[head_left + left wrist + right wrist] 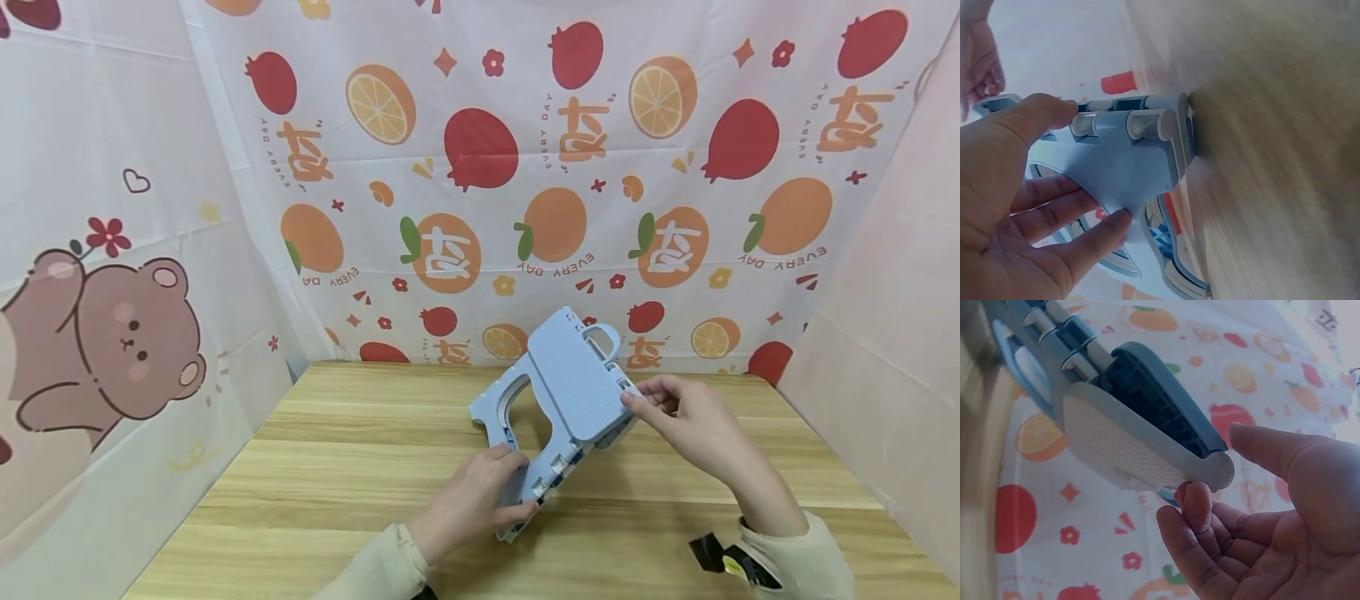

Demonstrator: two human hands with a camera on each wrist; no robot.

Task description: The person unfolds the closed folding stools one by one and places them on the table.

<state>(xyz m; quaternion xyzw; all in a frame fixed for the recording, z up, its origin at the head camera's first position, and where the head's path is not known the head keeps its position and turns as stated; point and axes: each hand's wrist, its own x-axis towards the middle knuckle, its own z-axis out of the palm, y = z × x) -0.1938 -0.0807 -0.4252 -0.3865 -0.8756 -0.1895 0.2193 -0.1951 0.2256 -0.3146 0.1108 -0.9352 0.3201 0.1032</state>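
A light blue plastic folding stool [577, 379] stands tilted over the wooden table, partly folded, with a small carry handle [606, 340] at its top edge. My left hand [480, 496] grips its leg panel near the bottom; in the left wrist view the thumb lies along the hinged edge and the fingers [1094, 240] reach across the panel by the curved cut-out. At the upper right corner of the textured seat panel [1122, 440], my right hand [693, 421] pinches the edge between thumb and fingers. The right wrist view shows a gap between the folded seat halves.
Under the stool lies a wood-grain table [360, 458]. A fruit-print cloth [420, 208] hangs behind it, and a bear-print cloth [112, 333] hangs at the left. A pale cloth [892, 333] closes the right side. A black strap [731, 562] sits by the right sleeve.
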